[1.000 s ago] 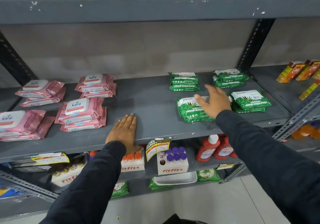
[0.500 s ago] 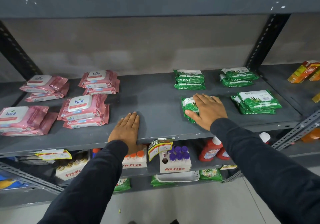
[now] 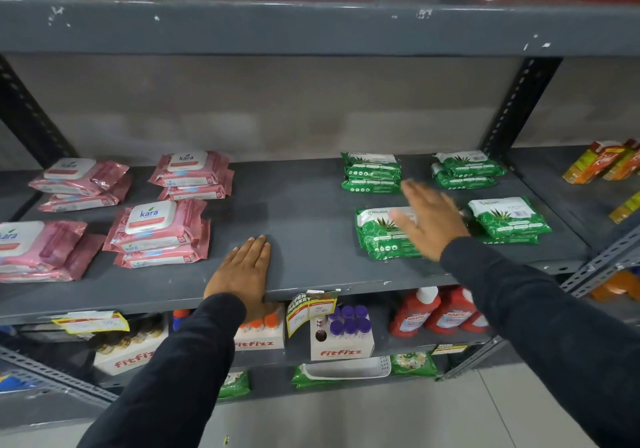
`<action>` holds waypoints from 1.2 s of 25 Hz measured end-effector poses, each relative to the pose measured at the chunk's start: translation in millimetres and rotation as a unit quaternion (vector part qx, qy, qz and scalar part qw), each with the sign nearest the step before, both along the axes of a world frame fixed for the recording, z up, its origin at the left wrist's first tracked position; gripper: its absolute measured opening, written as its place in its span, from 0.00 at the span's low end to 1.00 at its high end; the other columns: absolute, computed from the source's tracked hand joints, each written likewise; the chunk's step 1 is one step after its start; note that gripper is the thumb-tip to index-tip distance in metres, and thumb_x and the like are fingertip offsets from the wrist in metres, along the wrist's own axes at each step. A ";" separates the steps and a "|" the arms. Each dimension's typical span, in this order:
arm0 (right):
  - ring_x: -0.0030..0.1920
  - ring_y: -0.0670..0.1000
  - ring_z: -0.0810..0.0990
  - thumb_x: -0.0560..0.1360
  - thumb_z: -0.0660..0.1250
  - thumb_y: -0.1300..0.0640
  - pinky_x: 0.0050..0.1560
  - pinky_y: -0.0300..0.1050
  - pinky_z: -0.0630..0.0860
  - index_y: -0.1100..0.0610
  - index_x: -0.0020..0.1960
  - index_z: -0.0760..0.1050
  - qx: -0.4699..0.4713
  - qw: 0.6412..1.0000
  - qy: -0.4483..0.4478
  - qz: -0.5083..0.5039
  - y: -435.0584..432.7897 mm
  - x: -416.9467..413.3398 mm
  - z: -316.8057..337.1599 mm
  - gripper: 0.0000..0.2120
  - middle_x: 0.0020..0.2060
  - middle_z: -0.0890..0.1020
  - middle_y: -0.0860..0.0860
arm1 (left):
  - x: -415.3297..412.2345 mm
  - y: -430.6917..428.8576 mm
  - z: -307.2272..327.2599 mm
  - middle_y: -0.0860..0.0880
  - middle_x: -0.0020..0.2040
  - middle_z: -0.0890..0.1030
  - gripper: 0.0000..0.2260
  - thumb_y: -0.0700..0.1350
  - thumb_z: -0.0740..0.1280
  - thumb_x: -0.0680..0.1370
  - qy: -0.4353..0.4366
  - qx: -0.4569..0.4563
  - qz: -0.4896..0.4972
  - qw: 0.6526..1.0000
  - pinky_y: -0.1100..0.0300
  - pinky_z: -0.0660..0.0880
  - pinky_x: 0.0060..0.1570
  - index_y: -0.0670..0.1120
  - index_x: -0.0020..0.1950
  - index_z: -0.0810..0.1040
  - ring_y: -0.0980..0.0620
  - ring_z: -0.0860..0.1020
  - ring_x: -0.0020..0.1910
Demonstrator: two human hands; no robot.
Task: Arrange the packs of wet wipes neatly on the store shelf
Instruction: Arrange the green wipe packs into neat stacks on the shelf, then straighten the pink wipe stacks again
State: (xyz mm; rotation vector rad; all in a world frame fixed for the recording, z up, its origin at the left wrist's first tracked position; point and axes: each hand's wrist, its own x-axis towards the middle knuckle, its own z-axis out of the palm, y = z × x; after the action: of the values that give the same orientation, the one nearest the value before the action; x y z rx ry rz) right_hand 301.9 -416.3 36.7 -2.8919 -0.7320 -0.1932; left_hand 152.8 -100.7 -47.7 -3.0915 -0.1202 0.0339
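Half a second ago the right hand (image 3: pixel 427 220) lay flat on the front green stack (image 3: pixel 382 234); now it is lifted and blurred above it, fingers spread apart and holding nothing, reaching toward the back of the shelf (image 3: pixel 304 236). That reads as a release after squaring the stack, on the way to another one.

The left hand (image 3: pixel 244 271) lies palm down on the shelf's front edge as before, fingers together and flat, gripping nothing, probably as a brace for the lean inward.

The wipes sit in two blocks of short stacks: pink Kara packs (image 3: pixel 159 231) at the left, green packs at the right, with bare shelf between them, likely to keep the brands apart. The rear left green stack (image 3: pixel 372 173) lies just beyond the right hand and looks slightly uneven, so it may need straightening next.
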 end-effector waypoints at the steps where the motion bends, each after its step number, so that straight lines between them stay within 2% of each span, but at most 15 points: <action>1: 0.77 0.54 0.58 0.74 0.38 0.30 0.75 0.59 0.54 0.55 0.78 0.55 0.031 0.999 -0.019 -0.036 -16.7 13.2 7.3 0.42 0.77 0.59 0.54 | 0.8 -0.7 0.3 0.47 0.79 0.42 0.54 0.72 0.64 0.67 0.001 0.003 -0.004 1.000 0.52 0.43 0.74 0.45 0.77 0.40 0.48 0.43 0.76; 3: 0.76 0.55 0.60 0.73 0.39 0.30 0.75 0.59 0.55 0.55 0.76 0.60 0.026 0.992 -0.017 -0.125 -55.1 39.5 16.4 0.41 0.76 0.62 0.54 | -0.1 -0.5 0.8 0.47 0.79 0.42 0.53 0.72 0.63 0.67 0.001 0.009 -0.004 1.000 0.53 0.43 0.74 0.45 0.77 0.40 0.48 0.43 0.76; 6: 0.76 0.56 0.58 0.75 0.41 0.31 0.74 0.60 0.54 0.55 0.76 0.60 -0.064 0.972 0.066 -0.214 -112.0 63.7 5.3 0.39 0.77 0.62 0.54 | 0.6 -0.6 1.0 0.47 0.79 0.42 0.53 0.72 0.63 0.67 0.003 0.013 0.003 1.000 0.53 0.42 0.74 0.45 0.77 0.40 0.48 0.43 0.76; 8: 0.77 0.56 0.56 0.75 0.41 0.32 0.74 0.59 0.55 0.53 0.77 0.59 -0.067 0.970 0.091 -0.217 -128.4 65.4 -9.9 0.38 0.77 0.60 0.52 | 0.6 -1.8 1.7 0.47 0.79 0.42 0.53 0.72 0.63 0.67 0.008 0.022 0.004 1.000 0.53 0.43 0.74 0.45 0.77 0.40 0.48 0.43 0.76; 12: 0.77 0.53 0.52 0.79 0.43 0.39 0.74 0.59 0.53 0.51 0.77 0.57 -0.047 0.972 0.040 -0.229 -127.2 61.4 -35.9 0.30 0.78 0.58 0.49 | 0.4 -4.2 3.8 0.47 0.79 0.43 0.53 0.71 0.64 0.67 0.010 0.021 0.005 1.000 0.53 0.42 0.74 0.44 0.78 0.40 0.48 0.43 0.77; 17: 0.76 0.53 0.54 0.79 0.45 0.40 0.72 0.59 0.53 0.51 0.76 0.61 -0.065 0.970 -0.008 -0.236 -123.1 57.6 -48.7 0.29 0.76 0.62 0.49 | 1.5 -4.9 4.3 0.46 0.79 0.44 0.52 0.70 0.65 0.67 0.001 0.012 0.008 1.000 0.53 0.43 0.74 0.44 0.78 0.42 0.48 0.45 0.77; 21: 0.77 0.54 0.54 0.79 0.44 0.40 0.73 0.59 0.52 0.51 0.76 0.60 -0.067 0.969 -0.018 -0.239 -119.6 54.3 -48.6 0.29 0.77 0.61 0.49 | 0.6 -10.6 7.6 0.45 0.79 0.42 0.52 0.67 0.67 0.69 0.028 0.014 0.020 0.999 0.53 0.42 0.74 0.43 0.77 0.40 0.47 0.43 0.76; 24: 0.77 0.54 0.52 0.79 0.42 0.38 0.74 0.59 0.52 0.51 0.78 0.55 -0.070 0.970 0.018 -0.232 -121.4 46.2 -34.5 0.31 0.78 0.57 0.49 | 0.4 -13.6 7.9 0.45 0.79 0.41 0.53 0.67 0.67 0.68 0.040 0.011 0.031 0.999 0.52 0.42 0.74 0.43 0.77 0.39 0.46 0.42 0.76; 26: 0.77 0.56 0.54 0.76 0.38 0.33 0.74 0.62 0.54 0.50 0.77 0.55 -0.091 0.969 0.044 -0.225 -136.4 58.1 -36.3 0.36 0.78 0.56 0.50 | -8.1 -13.7 10.0 0.44 0.79 0.41 0.53 0.68 0.67 0.68 0.030 -0.007 0.035 0.999 0.51 0.42 0.74 0.43 0.77 0.40 0.46 0.42 0.76; 28: 0.74 0.61 0.60 0.70 0.33 0.26 0.69 0.67 0.60 0.51 0.74 0.58 -0.073 0.966 0.078 -0.234 -170.8 119.9 -65.0 0.44 0.76 0.61 0.54 | -21.4 -13.2 9.7 0.43 0.79 0.42 0.50 0.67 0.65 0.70 -0.002 -0.016 0.021 1.000 0.51 0.41 0.74 0.42 0.77 0.42 0.45 0.41 0.76; 30: 0.68 0.65 0.66 0.70 0.34 0.25 0.65 0.69 0.65 0.54 0.70 0.60 -0.024 0.979 0.049 -0.196 -145.3 141.1 -56.3 0.43 0.70 0.67 0.59 | -48.6 1.2 4.8 0.43 0.79 0.45 0.46 0.65 0.63 0.72 -0.062 -0.010 0.033 0.997 0.51 0.40 0.74 0.41 0.77 0.46 0.45 0.41 0.76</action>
State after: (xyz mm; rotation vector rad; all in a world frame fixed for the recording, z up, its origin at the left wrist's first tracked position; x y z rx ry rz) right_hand 443.1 -561.6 -19.6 -3.0363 -0.1454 -0.0744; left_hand 104.2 -99.4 -42.9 -3.1075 -0.2265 -0.1570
